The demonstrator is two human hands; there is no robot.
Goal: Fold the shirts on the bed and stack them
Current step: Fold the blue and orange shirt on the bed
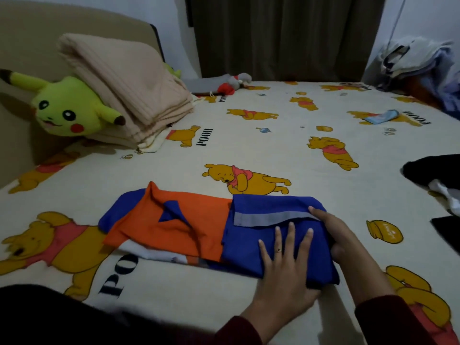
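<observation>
shirt: an orange and blue shirt (174,227) lies on the bed (286,150), partly folded; its blue lower part, with a grey strip across it, is turned over on itself right under both hands, and the orange collar end stretches away to the left of the left hand.
left hand: the left hand (286,267) lies flat on the blue fold, fingers straight and spread, palm pressing down; a ring shows on one finger.
right hand: the right hand (333,232) sits at the right edge of the fold, just beside the left hand, its fingers curled over the edge by the grey strip; it seems to grip the cloth, though the thumb side is hard to read.
sleeves: dark red sleeves cover both wrists.
dark clothes: a black and white heap (438,180) lies well to the right of the right hand, at the frame edge.
blanket: a folded beige blanket (129,88) rests far ahead and to the left of the left hand, against the headboard.
plush toy: a yellow-green plush toy (67,108) leans just beside the blanket, on its left.
far pile: more clothes (418,61) are heaped far beyond the right hand, at the bed's far right corner.
small cloth: a light blue piece (382,116) lies on the sheet well ahead of the right hand.
</observation>
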